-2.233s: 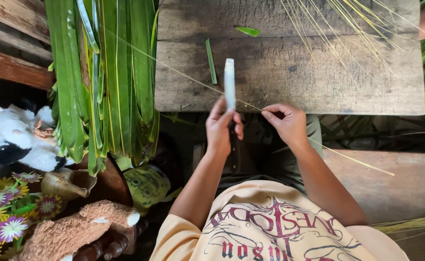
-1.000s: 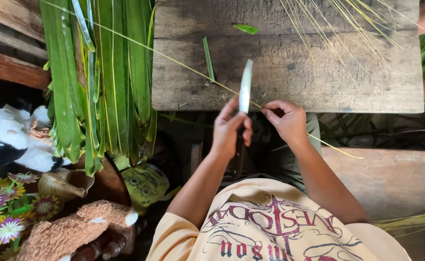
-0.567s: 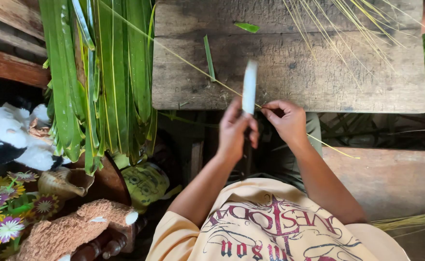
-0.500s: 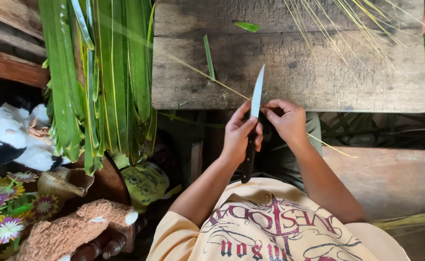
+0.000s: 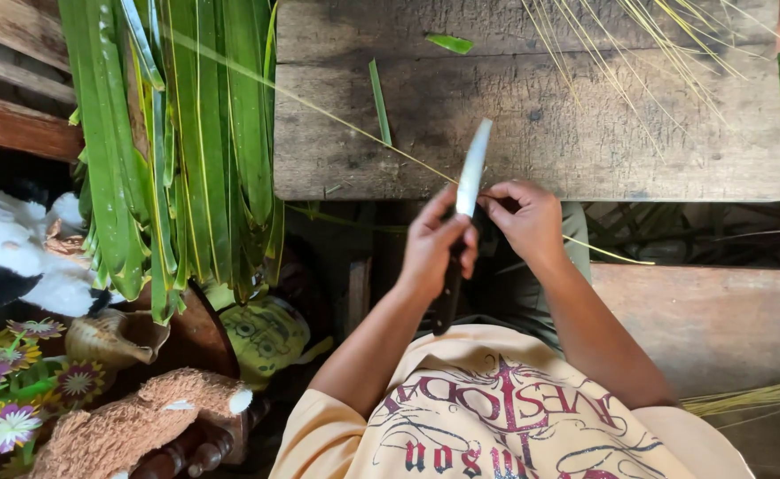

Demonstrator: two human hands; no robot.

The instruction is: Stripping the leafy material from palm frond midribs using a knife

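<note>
My left hand (image 5: 434,247) grips a dark-handled knife (image 5: 471,173), its pale blade pointing away over the front edge of a worn wooden table (image 5: 585,133). My right hand (image 5: 525,222) pinches a thin yellow-green leaf midrib (image 5: 345,124) just right of the blade. The midrib runs up and left across the table toward the leaves, and its short end sticks out to the right below my wrist. Blade and midrib meet between my hands.
A bundle of long green palm leaves (image 5: 177,142) hangs left of the table. Stripped midribs (image 5: 647,53) lie on the table's far right; more (image 5: 744,399) lie lower right. Leaf scraps (image 5: 378,102) sit on the table. Stuffed toys (image 5: 133,426) and artificial flowers (image 5: 8,399) are at lower left.
The midrib has been drawn leftward past the blade, so its end right of my right hand grew shorter. My left hand with the knife shifted right toward the right hand, the blade turning.
</note>
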